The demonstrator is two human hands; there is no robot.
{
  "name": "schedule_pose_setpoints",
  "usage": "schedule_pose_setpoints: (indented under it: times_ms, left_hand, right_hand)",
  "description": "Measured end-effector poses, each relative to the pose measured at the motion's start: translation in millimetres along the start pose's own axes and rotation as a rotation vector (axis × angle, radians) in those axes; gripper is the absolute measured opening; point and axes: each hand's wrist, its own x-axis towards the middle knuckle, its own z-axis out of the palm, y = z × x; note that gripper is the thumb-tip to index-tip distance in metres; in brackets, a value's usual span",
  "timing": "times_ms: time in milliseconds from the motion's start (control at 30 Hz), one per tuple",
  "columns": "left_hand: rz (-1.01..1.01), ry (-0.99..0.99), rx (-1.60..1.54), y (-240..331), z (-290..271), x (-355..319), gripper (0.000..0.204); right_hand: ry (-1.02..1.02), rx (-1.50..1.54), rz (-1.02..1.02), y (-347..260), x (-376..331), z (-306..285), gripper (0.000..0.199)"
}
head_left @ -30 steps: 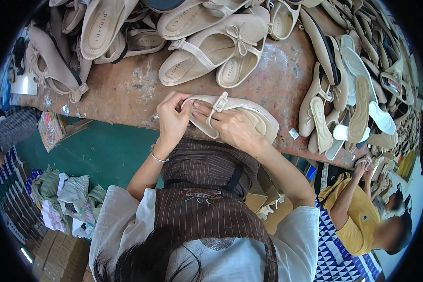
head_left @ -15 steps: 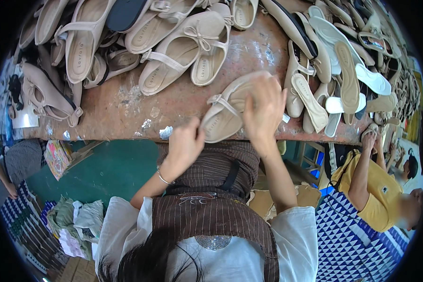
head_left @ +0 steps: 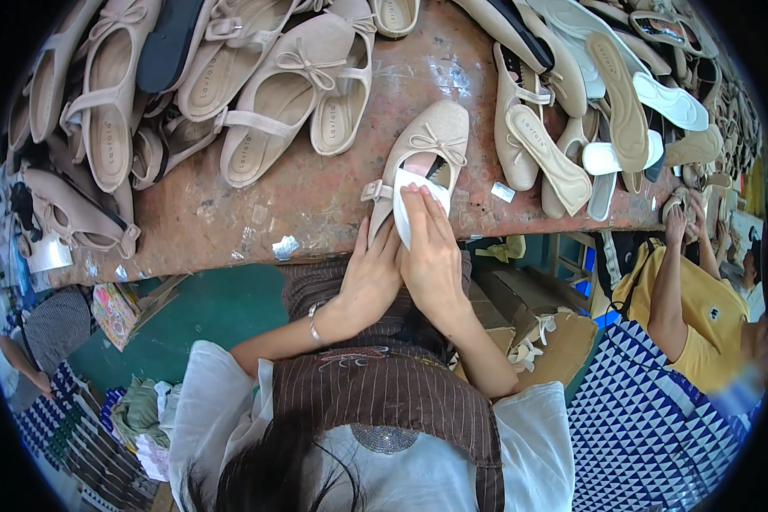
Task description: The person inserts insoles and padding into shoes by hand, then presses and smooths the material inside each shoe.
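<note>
A beige flat shoe with a bow (head_left: 431, 145) lies on the worn reddish worktable (head_left: 316, 200), toe pointing away from me, heel at the near edge. A white insole (head_left: 408, 213) sits in its heel. My right hand (head_left: 433, 252) presses flat on that insole. My left hand (head_left: 371, 273) holds the shoe's heel and strap side from the left.
Many beige shoes (head_left: 273, 111) are piled across the back and left of the table. More shoes and white insoles (head_left: 606, 128) lie at the right. A person in a yellow shirt (head_left: 700, 316) works at the right edge. Cardboard boxes (head_left: 529, 316) stand under the table.
The shoe has been turned toe-away and set on the table. Both hands have come together at its heel, and a white insole now shows under my right hand.
</note>
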Motion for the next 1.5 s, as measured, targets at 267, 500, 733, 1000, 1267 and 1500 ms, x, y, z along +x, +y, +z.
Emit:
schedule_pose_setpoints:
  times_ms: [267,500,733,1000,1267,1500]
  left_hand:
    - [0.027,-0.035,0.032,14.0,6.7,-2.8,0.047]
    - [-0.037,0.014,0.063,17.1,9.6,8.5,0.05]
    - [-0.054,-0.008,0.05,16.3,8.4,12.1,0.05]
    - [-0.054,-0.107,0.049,11.1,8.2,13.1,0.049]
    - [-0.04,-0.01,0.123,10.1,4.6,22.5,0.055]
    - [-0.104,0.287,-0.484,-32.1,-54.9,90.6,0.02]
  right_hand:
    - [0.079,-0.241,-0.054,13.0,70.9,8.6,0.048]
    - [0.315,-0.382,-0.201,-2.0,77.4,-10.4,0.038]
    - [0.159,-0.657,-0.122,-10.6,87.3,-16.3,0.035]
    - [0.125,-0.635,-0.016,18.1,92.2,11.0,0.04]
    - [-0.381,-0.501,0.067,28.7,133.6,-6.8,0.026]
    - [0.145,0.098,0.056,64.2,109.7,-123.4,0.025]
